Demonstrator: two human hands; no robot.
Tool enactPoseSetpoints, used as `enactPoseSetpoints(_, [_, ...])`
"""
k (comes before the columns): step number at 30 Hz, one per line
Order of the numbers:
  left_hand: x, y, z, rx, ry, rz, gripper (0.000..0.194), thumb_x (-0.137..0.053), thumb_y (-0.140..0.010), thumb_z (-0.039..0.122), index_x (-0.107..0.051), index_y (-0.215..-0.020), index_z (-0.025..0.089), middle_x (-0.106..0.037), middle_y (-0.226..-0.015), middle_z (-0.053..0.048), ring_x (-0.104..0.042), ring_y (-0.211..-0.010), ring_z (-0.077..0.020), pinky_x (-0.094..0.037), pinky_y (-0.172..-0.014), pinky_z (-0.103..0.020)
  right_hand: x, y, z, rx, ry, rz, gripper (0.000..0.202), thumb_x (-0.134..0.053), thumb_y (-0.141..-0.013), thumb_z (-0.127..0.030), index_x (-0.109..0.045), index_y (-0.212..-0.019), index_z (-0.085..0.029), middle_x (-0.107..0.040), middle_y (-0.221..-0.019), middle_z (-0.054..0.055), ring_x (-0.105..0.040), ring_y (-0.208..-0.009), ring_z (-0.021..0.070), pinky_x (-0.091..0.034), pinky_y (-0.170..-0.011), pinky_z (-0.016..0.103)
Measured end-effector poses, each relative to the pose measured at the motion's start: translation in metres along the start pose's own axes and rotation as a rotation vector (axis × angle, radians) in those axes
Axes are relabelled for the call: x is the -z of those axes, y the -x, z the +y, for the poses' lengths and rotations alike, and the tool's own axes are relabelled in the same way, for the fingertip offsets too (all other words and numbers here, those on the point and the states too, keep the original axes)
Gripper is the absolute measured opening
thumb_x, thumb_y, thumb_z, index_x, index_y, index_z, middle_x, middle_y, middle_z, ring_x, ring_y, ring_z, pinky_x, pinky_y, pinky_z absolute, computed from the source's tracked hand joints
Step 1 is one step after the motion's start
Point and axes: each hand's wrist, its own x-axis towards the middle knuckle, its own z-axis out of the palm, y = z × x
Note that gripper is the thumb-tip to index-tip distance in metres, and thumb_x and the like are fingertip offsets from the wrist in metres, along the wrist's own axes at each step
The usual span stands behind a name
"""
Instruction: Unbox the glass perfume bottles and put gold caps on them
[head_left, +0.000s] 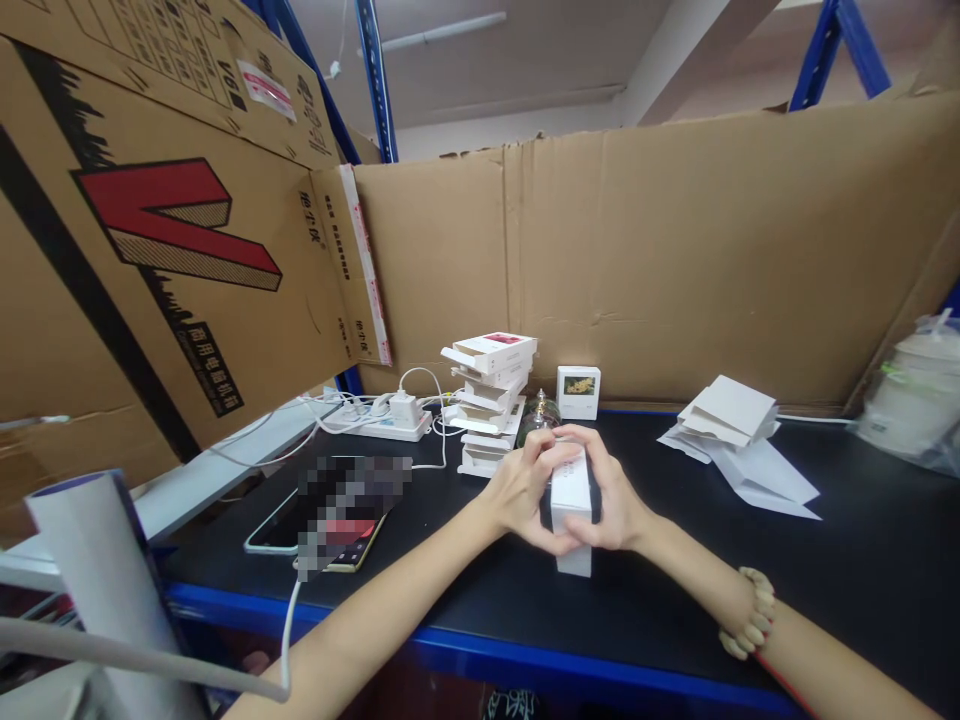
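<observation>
1 white box [571, 490], in both my hands, above the middle of the worktop's [480, 590] front edge. Left hand [525, 495]: fingers curved narrow, gripping its left side. Right hand [613, 490]: same, gripping its right side, thumb across the lower part. Can't tell if the box touches the worktop. 1 bracelet [750, 612], right wrist.

Front left: 1 pale roll [94, 570], upright beyond the worktop's left corner; 1 thick white cable [150, 655] crossing low. 2 phones [281, 525] flat near the front left corner, partly pixelated, one overlapping the other.

Further back: 1 stack [491, 400] of white boxes left of centre, at least 5, uneven, some flaps open; exact count unclear. 1 glass piece [541, 410] with metal top, just beside it, partly behind my hands. 1 power strip [379, 425] toward the back left corner, at least 1 plug in. Loose papers [742, 430] toward the back right, at least 3 pieces, overlapping. 1 clear bag [915, 400], back right corner. 1 picture box [577, 392], upright at the back edge.

Behind: 1 cardboard wall [675, 260]; left, 1 printed carton [262, 200], red V.
</observation>
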Motion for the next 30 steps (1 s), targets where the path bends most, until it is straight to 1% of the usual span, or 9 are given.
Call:
enactPoseSetpoints(4, [0.008,-0.005,-0.001,-0.061,-0.064,-0.068,0.055,-0.032,-0.072,0.051,-0.037,-0.114,0.015,-0.047,-0.096,-0.011,-0.057,-0.084,-0.0217,-0.049,-0.050,-0.025,-0.007,0.000,0.001,-0.089,-0.102,-0.092,0.069,-0.047,-0.070,-0.059,-0.029,-0.124,-0.020,-0.051,-0.114,0.012,-0.053,-0.102,0.0286,-0.045,-0.082,0.040])
enactPoseSetpoints(7, [0.011,-0.008,-0.002,-0.091,-0.106,-0.062,0.051,-0.030,-0.075,0.051,-0.039,-0.110,0.014,-0.051,-0.094,-0.011,-0.059,-0.080,-0.0212,-0.049,-0.050,-0.025,-0.008,-0.001,-0.001,-0.134,-0.122,-0.121,0.069,-0.043,-0.072,-0.063,-0.031,-0.124,-0.019,-0.053,-0.113,0.012,-0.055,-0.099,0.0288,-0.045,-0.081,0.041])
enactPoseSetpoints(11, [0.011,-0.007,-0.005,-0.083,-0.117,-0.054,0.048,-0.028,-0.078,0.051,-0.041,-0.107,0.015,-0.051,-0.098,-0.012,-0.059,-0.080,-0.0196,-0.049,-0.051,-0.024,-0.007,-0.003,-0.005,-0.121,-0.052,0.008,0.064,-0.042,-0.073,-0.063,-0.035,-0.120,-0.020,-0.052,-0.112,0.011,-0.054,-0.098,0.0280,-0.044,-0.082,0.041])
enactPoseSetpoints(14, [0.011,-0.004,-0.009,-0.054,-0.121,-0.073,0.050,-0.029,-0.079,0.054,-0.042,-0.106,0.015,-0.051,-0.097,-0.012,-0.060,-0.078,-0.0200,-0.048,-0.050,-0.025,-0.006,-0.005,-0.007,-0.092,-0.014,0.107,0.055,-0.046,-0.074,-0.055,-0.039,-0.118,-0.022,-0.052,-0.112,0.010,-0.053,-0.101,0.0267,-0.042,-0.085,0.040])
enactPoseSetpoints(18, [0.012,-0.002,-0.010,0.052,-0.056,-0.128,0.052,-0.039,-0.074,0.053,-0.039,-0.112,0.017,-0.051,-0.103,-0.011,-0.059,-0.084,-0.0218,-0.050,-0.055,-0.028,-0.001,-0.008,-0.007,-0.110,0.051,0.095,0.052,-0.046,-0.076,-0.049,-0.039,-0.120,-0.023,-0.054,-0.112,0.009,-0.054,-0.099,0.0259,-0.044,-0.083,0.039])
enactPoseSetpoints(23, [0.012,-0.005,-0.004,0.283,0.120,-0.192,0.065,-0.053,-0.064,0.049,-0.034,-0.118,0.018,-0.051,-0.106,-0.010,-0.056,-0.094,-0.0240,-0.051,-0.065,-0.032,0.013,-0.012,-0.005,0.000,0.304,0.022,0.053,-0.043,-0.074,-0.054,-0.044,-0.117,-0.022,-0.056,-0.105,0.009,-0.055,-0.093,0.0268,-0.047,-0.072,0.037])
enactPoseSetpoints(25, [0.011,-0.005,-0.001,0.366,0.169,-0.223,0.069,-0.057,-0.060,0.048,-0.032,-0.118,0.018,-0.053,-0.104,-0.009,-0.057,-0.089,-0.0231,-0.051,-0.067,-0.033,0.019,-0.014,-0.005,0.057,0.426,0.033,0.052,-0.045,-0.071,-0.056,-0.048,-0.111,-0.022,-0.057,-0.094,0.009,-0.056,-0.083,0.0258,-0.047,-0.063,0.036])
enactPoseSetpoints(27, [0.009,-0.004,0.000,0.425,0.210,-0.244,0.070,-0.058,-0.059,0.047,-0.032,-0.117,0.018,-0.056,-0.101,-0.007,-0.060,-0.077,-0.0202,-0.051,-0.063,-0.032,0.024,-0.016,-0.007,0.109,0.507,0.065,0.048,-0.046,-0.069,-0.054,-0.050,-0.105,-0.022,-0.056,-0.085,0.008,-0.055,-0.074,0.0242,-0.045,-0.058,0.035])
enactPoseSetpoints(30, [0.005,0.000,0.000,0.412,0.238,-0.203,0.061,-0.055,-0.061,0.047,-0.035,-0.111,0.019,-0.059,-0.093,-0.005,-0.059,-0.061,-0.0158,-0.050,-0.056,-0.029,0.025,-0.017,-0.012,0.162,0.529,0.074,0.044,-0.046,-0.068,-0.049,-0.050,-0.101,-0.021,-0.055,-0.080,0.007,-0.054,-0.070,0.0230,-0.044,-0.056,0.035])
